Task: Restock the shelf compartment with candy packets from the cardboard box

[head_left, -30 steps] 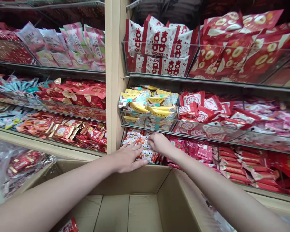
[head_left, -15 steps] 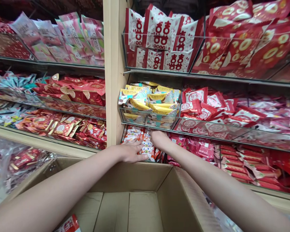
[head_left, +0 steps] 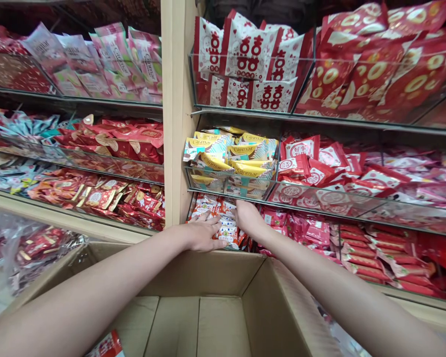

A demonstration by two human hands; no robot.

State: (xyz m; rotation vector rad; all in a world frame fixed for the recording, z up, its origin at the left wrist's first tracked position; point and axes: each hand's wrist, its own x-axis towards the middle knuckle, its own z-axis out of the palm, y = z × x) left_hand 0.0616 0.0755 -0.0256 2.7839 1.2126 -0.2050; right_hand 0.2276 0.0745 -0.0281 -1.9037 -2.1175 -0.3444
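My left hand [head_left: 204, 234] lies flat with its fingers spread on the left side of the red and white snack packets [head_left: 227, 234] in the lowest shelf bin. At the right side of these packets is my right hand [head_left: 247, 218], its fingers curled and their tips hidden among the packets below the shelf edge. What it holds, if anything, does not show. Below both arms stands an open cardboard box [head_left: 208, 270], with one red and white packet [head_left: 107, 346] at its bottom left.
Yellow packets [head_left: 245, 150] sit in the clear-fronted bin just above my hands. A wooden upright [head_left: 173, 114] divides the shelves. Pink packets [head_left: 312, 229] lie to the right. Plastic-bagged packets [head_left: 40, 245] are at the left.
My right hand has shifted very slightly right and down over the packets. My left hand stays in nearly the same place.
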